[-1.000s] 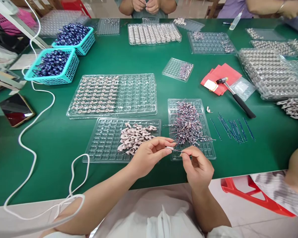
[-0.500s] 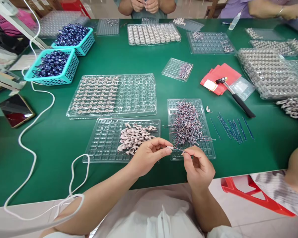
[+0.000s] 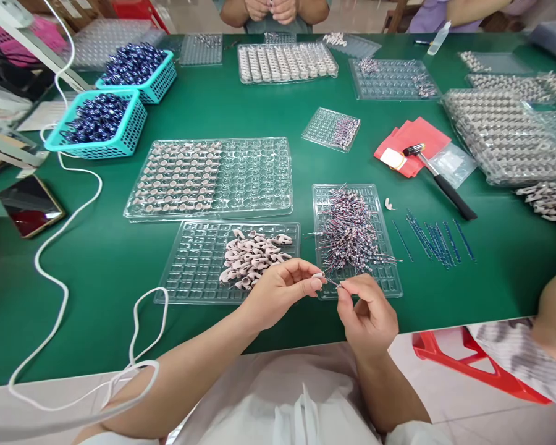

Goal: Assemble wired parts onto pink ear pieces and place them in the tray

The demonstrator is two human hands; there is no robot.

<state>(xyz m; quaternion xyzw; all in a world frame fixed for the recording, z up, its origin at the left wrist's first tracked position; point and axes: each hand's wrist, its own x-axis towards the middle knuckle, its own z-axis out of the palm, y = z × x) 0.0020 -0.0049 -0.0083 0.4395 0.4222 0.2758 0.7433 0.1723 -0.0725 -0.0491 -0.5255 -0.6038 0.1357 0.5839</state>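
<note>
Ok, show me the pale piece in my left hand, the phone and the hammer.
Pale piece (image 3: 319, 275): head view, on its exposed part.
Phone (image 3: 31, 206): head view, on its dark screen.
Hammer (image 3: 446, 188): head view, on its black handle.

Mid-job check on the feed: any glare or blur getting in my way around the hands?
Head view: left hand and right hand evenly lit and fairly clear, though the thin wire between them is too fine to follow end to end; head view: small bright highlights on the clear part-filled tray; head view: co-worker's arm, top right, looks soft.
</note>
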